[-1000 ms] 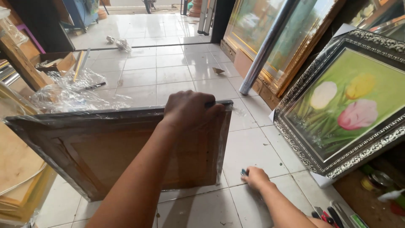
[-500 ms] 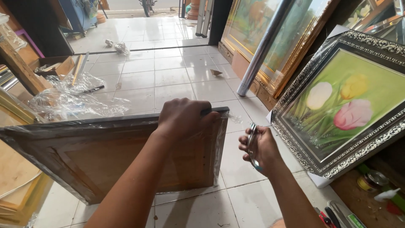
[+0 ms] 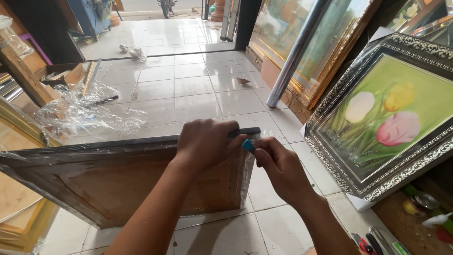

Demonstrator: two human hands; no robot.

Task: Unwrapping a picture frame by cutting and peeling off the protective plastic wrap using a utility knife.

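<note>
**Both hands at the corner of a wrapped frame**

Standing on edge on the white tiled floor (image 3: 203, 101), back side toward the camera: a brown wooden picture frame (image 3: 122, 184), wrapped in clear plastic film. Left hand (image 3: 205, 144) closed over the top edge near the right corner, gripping it. Right hand (image 3: 278, 167) closed too, pinching a small blue-handled tool (image 3: 247, 144) between thumb and fingers, right at that same top corner and touching the left hand. Blade or tip of the tool hidden; cannot tell its kind.

Just to the right, leaning: a framed painting of tulips (image 3: 387, 118) in a dark ornate silver-patterned frame. Behind it, a shiny metal pole (image 3: 297, 52) tilted against larger gold-framed pictures (image 3: 306, 42). Left of the wrapped frame, a crumpled heap of clear plastic film (image 3: 80, 113) on the tiles. Bottom right, near the right forearm: a few pens and tools (image 3: 373, 241) and a small round tin (image 3: 417, 204).
</note>
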